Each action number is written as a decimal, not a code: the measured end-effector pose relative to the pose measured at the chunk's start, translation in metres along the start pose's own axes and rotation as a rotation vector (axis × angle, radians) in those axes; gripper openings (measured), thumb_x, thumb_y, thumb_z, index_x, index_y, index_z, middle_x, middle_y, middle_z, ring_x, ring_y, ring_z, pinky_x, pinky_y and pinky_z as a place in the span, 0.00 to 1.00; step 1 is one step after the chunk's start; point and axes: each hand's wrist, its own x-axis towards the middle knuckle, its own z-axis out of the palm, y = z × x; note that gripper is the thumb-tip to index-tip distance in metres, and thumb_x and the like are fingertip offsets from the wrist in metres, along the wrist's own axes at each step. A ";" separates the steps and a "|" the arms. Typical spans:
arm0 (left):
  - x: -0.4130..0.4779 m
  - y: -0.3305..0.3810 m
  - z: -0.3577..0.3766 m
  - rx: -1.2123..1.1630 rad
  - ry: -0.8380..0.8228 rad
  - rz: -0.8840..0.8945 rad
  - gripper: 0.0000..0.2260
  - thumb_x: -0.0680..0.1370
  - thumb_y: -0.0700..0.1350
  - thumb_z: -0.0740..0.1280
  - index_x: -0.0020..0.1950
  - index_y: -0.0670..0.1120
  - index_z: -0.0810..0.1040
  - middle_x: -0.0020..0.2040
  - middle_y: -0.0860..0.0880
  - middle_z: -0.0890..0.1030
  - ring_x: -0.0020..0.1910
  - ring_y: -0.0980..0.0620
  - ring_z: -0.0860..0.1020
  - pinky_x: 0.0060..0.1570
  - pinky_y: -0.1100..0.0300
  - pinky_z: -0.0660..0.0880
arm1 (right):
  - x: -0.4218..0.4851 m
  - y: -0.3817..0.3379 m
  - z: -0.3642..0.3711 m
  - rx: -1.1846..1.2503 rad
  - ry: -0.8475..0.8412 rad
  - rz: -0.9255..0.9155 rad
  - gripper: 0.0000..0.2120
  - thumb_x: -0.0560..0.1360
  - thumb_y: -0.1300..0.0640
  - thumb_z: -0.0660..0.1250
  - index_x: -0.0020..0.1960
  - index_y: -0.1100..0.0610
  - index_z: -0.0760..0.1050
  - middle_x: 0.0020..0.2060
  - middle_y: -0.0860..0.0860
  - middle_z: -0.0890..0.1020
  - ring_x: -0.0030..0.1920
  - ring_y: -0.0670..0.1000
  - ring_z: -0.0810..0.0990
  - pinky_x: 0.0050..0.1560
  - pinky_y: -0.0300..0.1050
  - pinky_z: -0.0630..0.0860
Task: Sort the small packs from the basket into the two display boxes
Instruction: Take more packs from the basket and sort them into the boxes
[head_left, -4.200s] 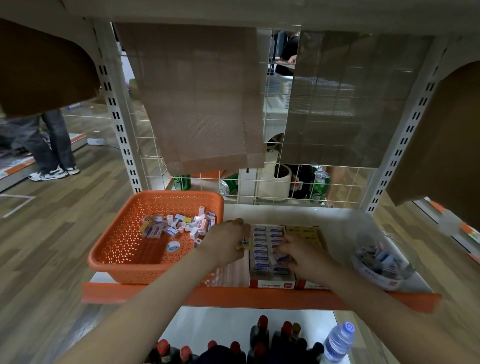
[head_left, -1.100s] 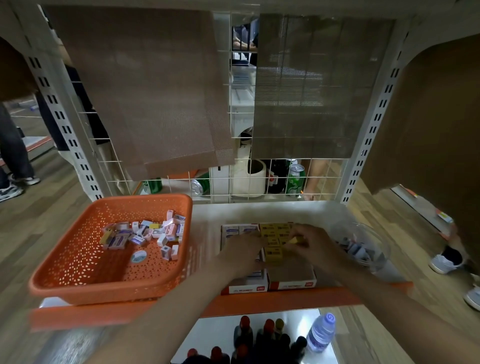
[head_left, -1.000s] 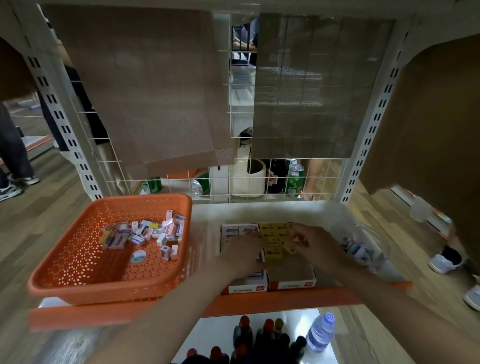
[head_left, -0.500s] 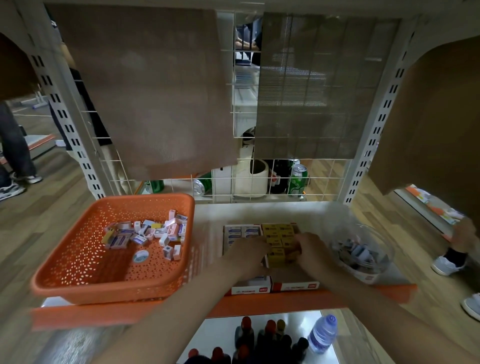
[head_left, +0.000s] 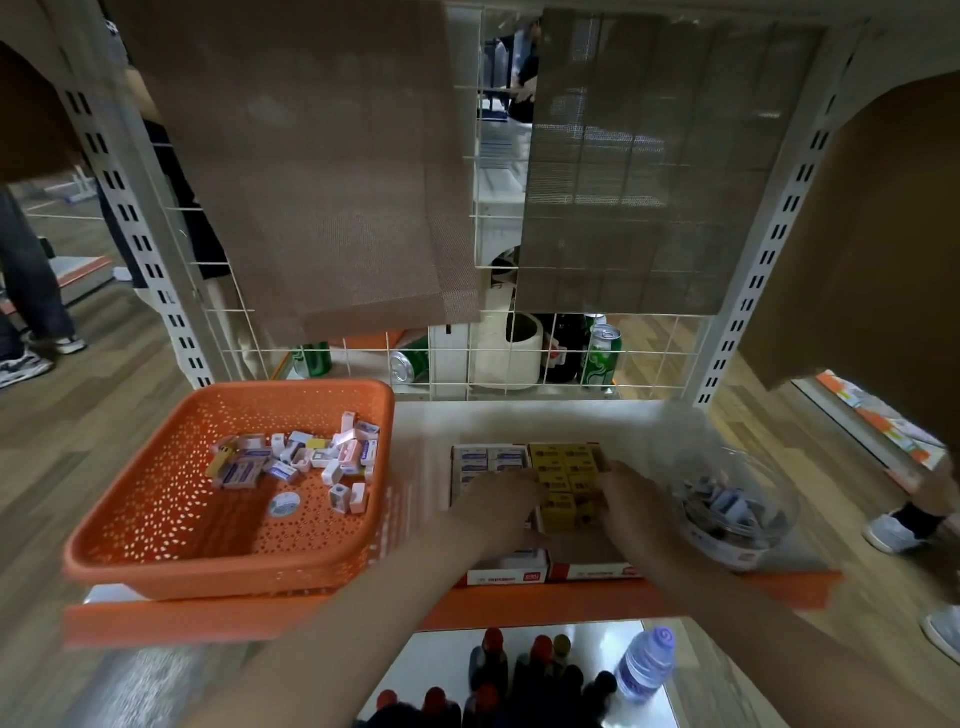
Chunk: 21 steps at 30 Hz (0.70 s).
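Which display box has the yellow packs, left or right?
The right display box, the one beside the clear bowl. Its rows are yellow packs; the left display box next to it holds white-and-blue packs.

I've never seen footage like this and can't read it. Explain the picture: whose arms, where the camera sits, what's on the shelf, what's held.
There is no machine here. A person works with bare hands, and the single picture comes from a camera worn on their head, looking down. The left hand and right hand meet over two display boxes on a white shelf. The left box holds white-and-blue packs, the right box yellow packs. Both hands are at the yellow packs, but it is too blurred to tell whether either grips one. To the left stands an orange basket with loose packs. To the right is a clear tub with more.
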 end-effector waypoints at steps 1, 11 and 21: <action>0.000 0.000 0.000 -0.004 0.002 0.000 0.20 0.76 0.53 0.66 0.66 0.47 0.73 0.68 0.47 0.71 0.65 0.47 0.71 0.63 0.49 0.71 | 0.000 0.001 0.000 -0.021 -0.017 0.011 0.11 0.77 0.61 0.61 0.58 0.55 0.76 0.56 0.51 0.77 0.53 0.52 0.78 0.46 0.39 0.69; -0.001 0.002 -0.002 0.011 -0.003 -0.013 0.19 0.77 0.52 0.66 0.65 0.45 0.73 0.66 0.47 0.73 0.64 0.47 0.71 0.63 0.50 0.70 | 0.001 0.002 0.005 -0.071 -0.180 -0.041 0.11 0.78 0.62 0.58 0.58 0.58 0.76 0.54 0.55 0.79 0.55 0.55 0.78 0.51 0.43 0.72; -0.004 0.002 -0.005 -0.004 -0.035 -0.013 0.20 0.77 0.52 0.65 0.66 0.46 0.72 0.67 0.47 0.72 0.66 0.47 0.70 0.65 0.50 0.69 | 0.002 0.003 0.001 -0.061 -0.182 -0.022 0.08 0.76 0.61 0.62 0.53 0.58 0.78 0.51 0.54 0.80 0.52 0.54 0.79 0.52 0.43 0.74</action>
